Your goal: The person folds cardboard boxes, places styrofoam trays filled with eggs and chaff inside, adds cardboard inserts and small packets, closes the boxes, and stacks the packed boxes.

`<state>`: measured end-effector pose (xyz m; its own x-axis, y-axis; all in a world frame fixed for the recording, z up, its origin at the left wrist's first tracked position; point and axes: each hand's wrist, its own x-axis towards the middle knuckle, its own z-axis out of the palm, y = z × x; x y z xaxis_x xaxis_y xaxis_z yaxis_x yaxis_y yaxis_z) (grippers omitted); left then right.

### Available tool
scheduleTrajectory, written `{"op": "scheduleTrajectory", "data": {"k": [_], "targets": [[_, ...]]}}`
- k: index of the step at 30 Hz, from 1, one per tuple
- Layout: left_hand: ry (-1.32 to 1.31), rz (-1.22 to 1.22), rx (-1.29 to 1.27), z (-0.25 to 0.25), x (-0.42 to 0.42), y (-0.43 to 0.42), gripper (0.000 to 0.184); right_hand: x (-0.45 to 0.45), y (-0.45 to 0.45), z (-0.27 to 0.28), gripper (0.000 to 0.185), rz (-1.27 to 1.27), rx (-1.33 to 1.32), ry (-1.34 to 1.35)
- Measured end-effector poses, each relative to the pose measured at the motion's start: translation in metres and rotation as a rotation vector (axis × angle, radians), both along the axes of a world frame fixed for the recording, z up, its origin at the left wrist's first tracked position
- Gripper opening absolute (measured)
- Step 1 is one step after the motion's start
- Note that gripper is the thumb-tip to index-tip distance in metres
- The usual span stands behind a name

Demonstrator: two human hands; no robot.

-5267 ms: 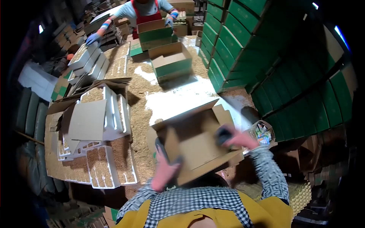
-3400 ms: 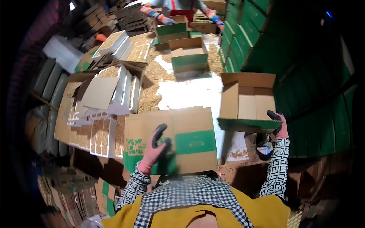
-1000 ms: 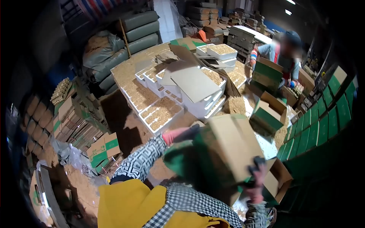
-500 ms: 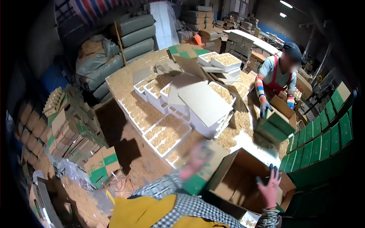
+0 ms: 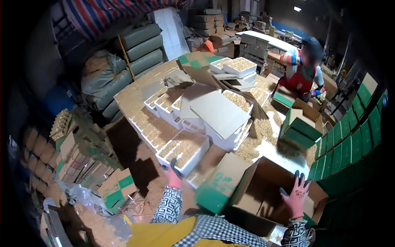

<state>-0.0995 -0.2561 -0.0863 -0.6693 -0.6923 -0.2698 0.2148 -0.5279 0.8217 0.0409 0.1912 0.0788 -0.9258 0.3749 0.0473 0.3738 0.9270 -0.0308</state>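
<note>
My left hand (image 5: 174, 177), in a pink glove with dark fingertips, grips the near corner of a white foam tray (image 5: 196, 159) filled with tan, sawdust-like material. The tray's side wall shows above the table. My right hand (image 5: 297, 195), gloved alike, is open with fingers spread, over the right side of an open cardboard carton (image 5: 255, 181). Brown cardboard lines the carton's inside. A carton flap with green print (image 5: 222, 177) spreads to its left. Whether my right palm touches the carton I cannot tell.
More filled white trays (image 5: 164, 101) and grey boards (image 5: 220, 111) lie on the table (image 5: 135, 92). Across it a co-worker (image 5: 302, 72) stands behind a green carton (image 5: 302, 127). Green cartons (image 5: 349, 144) line the right; flattened cardboard (image 5: 88, 160) is stacked at left.
My left hand has swung left from the carton flap to the foam tray, whose side wall now shows more. My right hand stays by the carton. The co-worker has straightened, one arm raised.
</note>
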Motion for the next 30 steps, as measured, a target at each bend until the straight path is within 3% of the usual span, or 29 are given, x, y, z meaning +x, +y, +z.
{"op": "scheduleTrajectory", "data": {"k": [1, 2, 3, 5, 7, 9, 11, 12, 13, 14, 16, 17, 18, 19, 20, 21, 22, 23, 25, 27, 28, 30], "targets": [[-0.018, 0.060, 0.038, -0.003, 0.001, -0.008, 0.063, -0.001, 0.004, 0.000, 0.095, -0.001, 0.018, 0.006], [0.078, -0.047, 0.106, -0.007, 0.012, -0.023, 0.057, -0.002, -0.002, 0.010, 0.095, -0.012, 0.001, 0.023], [0.112, -0.123, 0.005, -0.017, 0.028, -0.042, 0.051, -0.004, 0.004, 0.006, 0.095, -0.002, 0.016, -0.005], [0.257, -0.338, 0.083, 0.073, 0.079, -0.020, 0.051, -0.007, 0.006, 0.002, 0.087, 0.038, 0.020, 0.111], [0.239, -0.427, 0.139, 0.120, 0.101, 0.002, 0.053, -0.010, 0.008, -0.003, 0.073, 0.100, -0.066, 0.265], [0.301, -0.648, 0.210, 0.162, 0.093, 0.037, 0.055, -0.016, 0.016, -0.006, 0.059, 0.286, -0.318, 0.581], [0.361, -0.848, 0.337, 0.182, 0.067, 0.078, 0.050, -0.017, 0.033, -0.024, 0.053, 0.278, -0.962, 0.903], [0.540, -0.820, -0.264, 0.171, 0.051, 0.097, 0.048, -0.011, 0.032, 0.009, 0.061, 0.188, -1.514, 0.777], [0.650, -0.839, -0.577, 0.157, 0.035, 0.120, 0.047, -0.008, 0.035, 0.018, 0.077, 0.102, -1.769, 0.784], [0.775, -0.798, -0.867, 0.143, 0.018, 0.142, 0.048, -0.001, 0.041, 0.030, 0.080, 0.232, -2.006, 0.732], [0.816, -1.035, -0.851, 0.145, -0.002, 0.181, 0.050, 0.017, 0.044, 0.059, 0.087, 0.412, -2.322, 0.688], [0.770, -1.212, -0.829, 0.151, -0.003, 0.195, 0.051, 0.022, 0.061, 0.043, 0.076, 0.446, -2.378, 0.648], [0.867, -1.079, -1.140, 0.152, 0.004, 0.205, 0.050, 0.043, 0.076, 0.031, 0.063, 0.532, -1.648, 0.701], [0.777, -1.181, -0.834, 0.155, 0.013, 0.215, 0.052, 0.061, 0.079, 0.022, 0.051, 0.546, -0.925, 0.680], [0.690, -1.222, -0.509, 0.158, 0.023, 0.225, 0.053, 0.069, 0.069, 0.040, 0.039, 0.420, -0.736, 0.588], [0.567, -1.278, -0.269, 0.155, 0.024, 0.230, 0.054, 0.083, 0.062, 0.036, 0.028, 0.232, -0.862, 0.681], [0.858, -0.902, -1.047, 0.124, 0.017, 0.224, 0.049, 0.101, 0.063, 0.037, 0.029, 0.229, -0.675, 0.674], [0.764, -1.060, -1.163, 0.160, 0.026, 0.219, 0.040, 0.120, 0.049, 0.053, 0.027, 0.140, -0.670, 0.687], [0.574, -0.876, -1.491, 0.158, 0.034, 0.231, 0.034, 0.143, 0.022, 0.074, 0.032, -0.098, -1.039, 0.853], [0.517, -1.027, -1.118, 0.112, 0.035, 0.238, 0.036, 0.148, 0.002, 0.087, 0.038, -0.315, -1.298, 0.924], [0.584, -1.024, -0.956, 0.104, 0.039, 0.238, 0.036, 0.143, 0.001, 0.083, 0.050, -0.376, -1.363, 0.801], [0.351, -0.987, -0.497, 0.089, 0.034, 0.222, 0.030, 0.116, -0.019, 0.087, 0.068, -0.562, -1.396, 0.587]]}}
